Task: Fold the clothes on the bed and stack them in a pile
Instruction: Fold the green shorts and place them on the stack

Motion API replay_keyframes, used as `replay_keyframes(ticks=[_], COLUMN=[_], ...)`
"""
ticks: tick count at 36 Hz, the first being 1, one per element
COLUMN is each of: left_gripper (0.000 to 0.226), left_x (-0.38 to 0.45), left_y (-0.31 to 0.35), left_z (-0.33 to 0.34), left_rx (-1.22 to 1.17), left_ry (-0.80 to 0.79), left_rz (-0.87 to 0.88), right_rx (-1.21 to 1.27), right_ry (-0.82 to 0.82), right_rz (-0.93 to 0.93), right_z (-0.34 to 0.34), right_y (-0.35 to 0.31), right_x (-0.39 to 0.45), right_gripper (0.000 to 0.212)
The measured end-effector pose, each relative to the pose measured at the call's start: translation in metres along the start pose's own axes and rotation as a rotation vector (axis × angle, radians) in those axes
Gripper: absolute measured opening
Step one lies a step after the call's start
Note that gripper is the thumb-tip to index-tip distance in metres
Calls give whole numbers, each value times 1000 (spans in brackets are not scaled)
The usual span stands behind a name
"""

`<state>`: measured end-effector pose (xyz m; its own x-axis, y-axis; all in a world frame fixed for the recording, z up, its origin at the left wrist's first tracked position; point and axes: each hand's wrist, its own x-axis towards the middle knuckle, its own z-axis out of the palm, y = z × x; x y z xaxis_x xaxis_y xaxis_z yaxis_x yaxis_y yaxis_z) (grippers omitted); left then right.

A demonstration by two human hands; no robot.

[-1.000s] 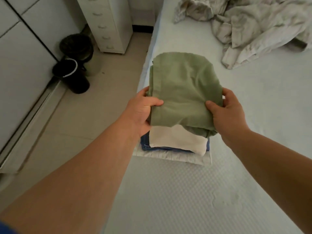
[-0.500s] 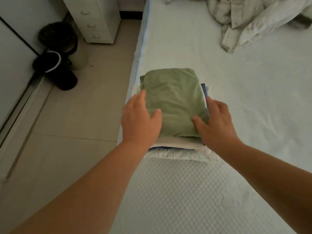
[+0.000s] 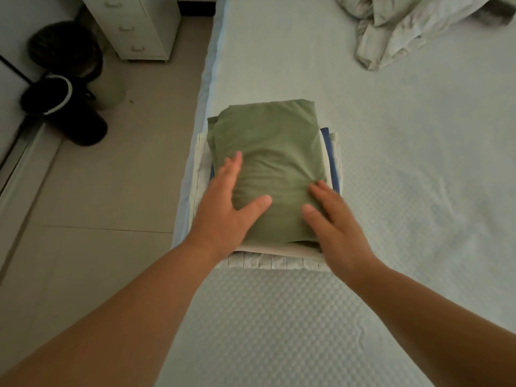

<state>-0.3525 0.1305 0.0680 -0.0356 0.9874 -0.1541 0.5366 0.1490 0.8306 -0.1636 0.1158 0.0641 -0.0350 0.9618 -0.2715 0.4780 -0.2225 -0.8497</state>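
A folded green garment [image 3: 268,152] lies on top of a pile of folded clothes [image 3: 333,157] near the bed's left edge; under it show a cream piece, a blue one and a white striped one at the bottom. My left hand [image 3: 226,210] rests flat on the garment's near left part, fingers spread. My right hand [image 3: 332,219] lies flat against its near right corner. Neither hand grips cloth. A heap of unfolded pale clothes [image 3: 405,32] lies at the far right of the bed.
The bed [image 3: 279,317] has a pale textured cover. On the tiled floor to the left stand a white drawer unit [image 3: 139,26] and dark round objects [image 3: 64,88] by a wall.
The green garment was held in both hands above the pile, then set down on it. Both hands have let go and now lie flat on it.
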Motion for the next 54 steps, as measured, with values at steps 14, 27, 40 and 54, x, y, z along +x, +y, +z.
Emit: replay_keyframes(ticks=[14,27,40,54], left_gripper=[163,133,125,149], left_x=[28,33,-121,-157], left_y=[-57,-60,-19,-17], left_z=[-24,-20,3,24], left_rx=[-308,-421,-502,-478], left_ry=[-165,-117,-37,-205], left_rz=[-777,-701,-793,-771], right_rx=[237,334,313,503], right_ry=[-223,-212,-271,-213], right_rz=[664,638,723,737], right_z=[-28,-22,-57,-65], right_y=[21,29,47,100], right_x=[64,67,-96,-157], right_gripper=[105,101,73,86])
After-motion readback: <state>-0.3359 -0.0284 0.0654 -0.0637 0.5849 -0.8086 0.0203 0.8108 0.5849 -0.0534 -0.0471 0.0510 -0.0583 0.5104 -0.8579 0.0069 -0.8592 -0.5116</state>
